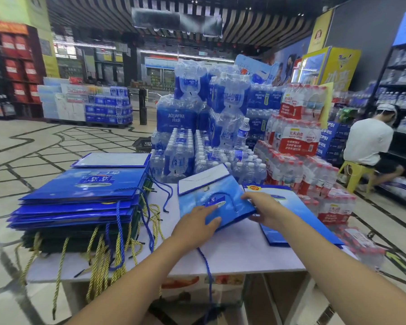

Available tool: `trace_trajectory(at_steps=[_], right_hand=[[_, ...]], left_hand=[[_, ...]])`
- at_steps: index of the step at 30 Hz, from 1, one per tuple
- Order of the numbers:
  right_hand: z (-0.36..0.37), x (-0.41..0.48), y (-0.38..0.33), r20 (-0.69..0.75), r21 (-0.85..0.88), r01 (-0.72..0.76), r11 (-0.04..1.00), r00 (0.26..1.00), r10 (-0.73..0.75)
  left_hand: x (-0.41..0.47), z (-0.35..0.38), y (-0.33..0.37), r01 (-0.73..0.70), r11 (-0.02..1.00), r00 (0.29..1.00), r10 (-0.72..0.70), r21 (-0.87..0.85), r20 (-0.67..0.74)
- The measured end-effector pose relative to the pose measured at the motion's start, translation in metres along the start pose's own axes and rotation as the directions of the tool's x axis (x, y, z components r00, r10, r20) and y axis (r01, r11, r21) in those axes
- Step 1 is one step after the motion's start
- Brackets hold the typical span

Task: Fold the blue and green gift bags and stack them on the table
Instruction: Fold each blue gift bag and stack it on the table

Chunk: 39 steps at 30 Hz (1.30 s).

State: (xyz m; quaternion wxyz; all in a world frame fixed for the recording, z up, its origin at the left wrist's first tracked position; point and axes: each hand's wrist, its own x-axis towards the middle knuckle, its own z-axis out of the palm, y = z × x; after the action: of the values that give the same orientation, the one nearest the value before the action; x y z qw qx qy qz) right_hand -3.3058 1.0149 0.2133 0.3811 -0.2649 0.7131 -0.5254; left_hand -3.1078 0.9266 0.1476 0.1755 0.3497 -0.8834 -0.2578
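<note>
Supermarket aisle all around, with packs of bottled water (pixel 181 118) piled high in the middle of the frame and a person (pixel 370 141) seated on a yellow stool (pixel 354 170) at the right edge. Front and centre is the white desk (pixel 232 249), and on it lies the blue gift bag (pixel 211 195), flattened and tilted, its white-lined flap pointing to the upper right. The left hand (pixel 197 221) lies flat on the bag's lower left part, fingers straight and pressing down. The right hand (pixel 265 207) pinches the bag's right edge, fingers on top and thumb tucked below. A blue cord (pixel 206 266) trails from the bag over the desk's front edge. Under the right wrist lies a second blue bag (pixel 298 214), flat. On the left of the desk is the stack of folded bags (pixel 80 195), blue ones above, dark green bags (pixel 56 240) beneath, well apart from both hands.
</note>
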Motion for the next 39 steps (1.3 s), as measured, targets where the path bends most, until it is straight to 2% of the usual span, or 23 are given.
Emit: trace_trajectory(at_steps=[3, 5, 8, 11, 13, 14, 15, 16, 17, 18, 19, 21, 23, 25, 28, 30, 32, 33, 34, 35, 37, 38, 39], right_hand=[[0.004, -0.02, -0.03, 0.073, 0.119, 0.17, 0.978, 0.981, -0.179], [0.007, -0.033, -0.049, 0.132, 0.102, 0.26, 0.96, 0.953, -0.272], [0.015, -0.042, -0.062, 0.218, -0.089, 0.354, 0.931, 0.919, -0.328], [0.025, -0.039, -0.049, 0.258, -0.288, 0.426, 0.858, 0.897, -0.359], [0.029, -0.032, -0.03, 0.281, -0.324, 0.413, 0.851, 0.901, -0.33], [0.031, -0.027, -0.02, 0.299, -0.335, 0.4, 0.853, 0.904, -0.306], [0.033, -0.022, -0.009, 0.319, -0.348, 0.388, 0.853, 0.905, -0.282], [0.034, -0.018, 0.003, 0.334, -0.362, 0.377, 0.853, 0.906, -0.259], [0.035, -0.013, 0.013, 0.341, -0.377, 0.362, 0.853, 0.91, -0.235], [0.035, -0.009, 0.024, 0.348, -0.402, 0.353, 0.845, 0.913, -0.216], [0.035, -0.005, 0.033, 0.359, -0.444, 0.361, 0.82, 0.91, -0.206], [0.031, -0.002, 0.041, 0.384, -0.514, 0.403, 0.757, 0.898, -0.217], [0.025, -0.004, 0.04, 0.39, -0.501, 0.435, 0.748, 0.885, -0.254], [0.011, -0.013, 0.034, 0.403, -0.541, 0.506, 0.672, 0.857, -0.32], [-0.018, -0.027, 0.03, 0.518, -0.677, 0.63, 0.38, 0.775, -0.363], [-0.038, -0.033, 0.035, 0.628, -0.726, 0.68, 0.105, 0.717, -0.302], [-0.055, -0.03, 0.048, 0.735, -0.677, 0.704, -0.216, 0.63, -0.251], [-0.059, -0.029, 0.056, 0.774, -0.632, 0.696, -0.339, 0.586, -0.239], [-0.063, -0.027, 0.062, 0.798, -0.601, 0.686, -0.41, 0.549, -0.249], [-0.065, -0.025, 0.067, 0.81, -0.585, 0.683, -0.437, 0.517, -0.277], [-0.063, -0.025, 0.07, 0.797, -0.6, 0.704, -0.38, 0.486, -0.359], [-0.059, -0.027, 0.068, 0.767, -0.627, 0.724, -0.289, 0.506, -0.394], [-0.051, -0.032, 0.064, 0.714, -0.662, 0.736, -0.143, 0.561, -0.419]], left_hand=[[0.005, -0.025, 0.038, 0.009, 0.953, 1.0, -0.01, -0.303, -0.002], [0.005, -0.045, 0.066, 0.019, 0.833, 1.0, -0.007, -0.554, 0.024], [0.013, -0.066, 0.081, 0.161, 0.603, 0.987, -0.087, -0.781, 0.137], [0.026, -0.064, 0.061, 0.26, 0.532, 0.965, -0.122, -0.806, 0.231], [0.031, -0.053, 0.045, 0.293, 0.584, 0.956, -0.206, -0.757, 0.21], [0.031, -0.047, 0.034, 0.285, 0.696, 0.958, -0.236, -0.659, 0.165], [0.028, -0.043, 0.022, 0.285, 0.842, 0.958, -0.266, -0.458, 0.107], [0.026, -0.038, 0.008, 0.291, 0.936, 0.957, -0.288, -0.198, 0.046], [0.021, -0.034, -0.005, 0.29, 0.955, 0.957, -0.29, 0.059, -0.002], [0.016, -0.029, -0.016, 0.269, 0.936, 0.963, -0.269, 0.226, -0.028], [0.01, -0.024, -0.023, 0.222, 0.926, 0.975, -0.219, 0.306, -0.044], [-0.001, -0.013, -0.025, 0.0, 0.947, 1.0, 0.003, 0.32, -0.008], [-0.011, -0.004, -0.025, -0.199, 0.928, 0.98, 0.184, 0.315, 0.076], [-0.015, -0.002, -0.029, -0.229, 0.926, 0.972, 0.201, 0.299, 0.119], [-0.018, -0.004, -0.038, -0.214, 0.935, 0.976, 0.193, 0.282, 0.102], [-0.018, -0.003, -0.04, -0.226, 0.933, 0.973, 0.202, 0.281, 0.11], [-0.017, -0.001, -0.043, -0.251, 0.926, 0.966, 0.222, 0.281, 0.13], [-0.017, 0.0, -0.045, -0.259, 0.925, 0.964, 0.229, 0.277, 0.137], [-0.017, 0.001, -0.046, -0.265, 0.924, 0.962, 0.234, 0.274, 0.142], [-0.017, 0.002, -0.047, -0.267, 0.923, 0.961, 0.234, 0.277, 0.147], [-0.016, 0.004, -0.047, -0.269, 0.918, 0.96, 0.233, 0.29, 0.153], [-0.017, 0.004, -0.046, -0.273, 0.916, 0.959, 0.236, 0.295, 0.155], [-0.018, 0.004, -0.045, -0.278, 0.912, 0.958, 0.24, 0.301, 0.158]])
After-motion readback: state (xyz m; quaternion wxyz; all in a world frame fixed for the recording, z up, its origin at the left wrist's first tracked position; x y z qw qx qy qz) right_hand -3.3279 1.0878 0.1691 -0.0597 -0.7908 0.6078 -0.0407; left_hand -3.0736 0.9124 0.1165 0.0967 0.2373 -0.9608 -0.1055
